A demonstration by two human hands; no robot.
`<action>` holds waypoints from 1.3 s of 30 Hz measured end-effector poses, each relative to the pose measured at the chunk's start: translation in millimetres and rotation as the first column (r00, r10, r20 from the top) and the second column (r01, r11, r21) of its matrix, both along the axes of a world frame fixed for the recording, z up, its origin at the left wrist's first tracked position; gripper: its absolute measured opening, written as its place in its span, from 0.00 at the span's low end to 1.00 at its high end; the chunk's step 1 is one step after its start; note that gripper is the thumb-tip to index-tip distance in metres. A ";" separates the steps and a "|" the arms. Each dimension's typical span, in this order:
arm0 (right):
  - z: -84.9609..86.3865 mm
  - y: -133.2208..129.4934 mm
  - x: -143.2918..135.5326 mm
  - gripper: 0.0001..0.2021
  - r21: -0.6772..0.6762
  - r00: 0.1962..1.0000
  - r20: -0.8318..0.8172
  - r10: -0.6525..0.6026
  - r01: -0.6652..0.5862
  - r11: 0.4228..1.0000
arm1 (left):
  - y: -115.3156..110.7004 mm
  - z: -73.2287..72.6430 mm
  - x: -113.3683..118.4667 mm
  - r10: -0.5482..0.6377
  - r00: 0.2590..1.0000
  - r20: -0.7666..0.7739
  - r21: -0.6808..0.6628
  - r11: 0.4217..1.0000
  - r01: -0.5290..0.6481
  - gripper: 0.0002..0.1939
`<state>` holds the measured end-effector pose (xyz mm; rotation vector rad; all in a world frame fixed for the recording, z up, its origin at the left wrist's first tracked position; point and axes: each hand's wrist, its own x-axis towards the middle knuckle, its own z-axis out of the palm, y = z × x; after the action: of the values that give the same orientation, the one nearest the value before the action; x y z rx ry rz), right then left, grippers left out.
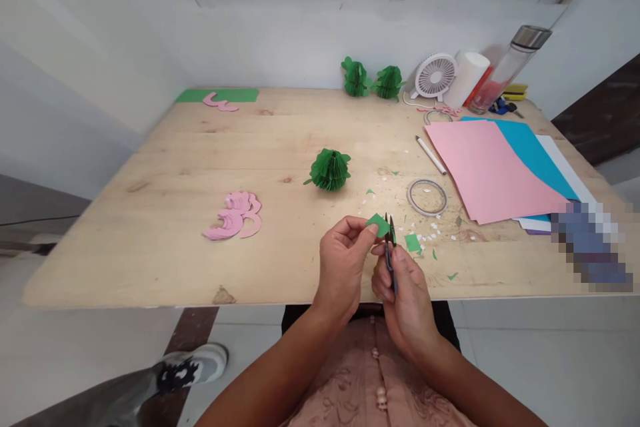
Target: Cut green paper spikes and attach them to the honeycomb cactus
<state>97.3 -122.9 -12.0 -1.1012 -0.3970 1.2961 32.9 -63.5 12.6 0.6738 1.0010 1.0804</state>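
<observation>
My left hand (345, 263) pinches a small piece of green paper (377, 223) between thumb and fingers, above the table's front edge. In my right hand (407, 293) is a pair of small dark scissors (390, 257), its blades pointing away from me and parted at the right edge of the paper. A green square scrap (413, 243) lies just right of the blades. Beyond my hands stands a pleated green paper ball (330, 170) with rounded petal-like edges.
Pink paper cutouts (235, 217) lie left. A tape roll (427, 197), a white pen (431, 155) and pink sheets (495, 173) are right. At the back stand two more green paper balls (356, 78), a fan (436, 75) and a bottle (510, 70). Another person's shoe (200, 363) shows lower left.
</observation>
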 end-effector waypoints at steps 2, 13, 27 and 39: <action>0.0 0.5 0.1 0.16 -0.002 1.000 0.000 -0.004 0.004 1.000 | -0.2 -0.4 0.7 0.004 1.000 0.003 0.002 1.000 -0.004 0.08; -3.5 2.9 1.9 0.16 -0.009 1.000 -0.014 -0.018 0.018 1.000 | 1.5 -3.1 -1.5 0.006 1.000 0.013 -0.009 1.000 -0.006 0.07; -5.2 2.4 3.0 0.16 -0.054 1.000 0.001 -0.004 0.004 0.999 | 8.3 -6.4 -7.6 -0.031 0.997 0.067 -0.010 0.999 0.031 0.08; -7.3 0.1 1.9 0.16 -0.068 1.000 0.023 0.022 -0.020 0.997 | 9.8 -3.2 -10.1 -0.009 0.998 0.057 -0.035 0.999 0.011 0.09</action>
<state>99.1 -122.8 -19.3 -1.1731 -0.3854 1.3240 22.9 -53.7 9.4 0.6154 0.9650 1.0651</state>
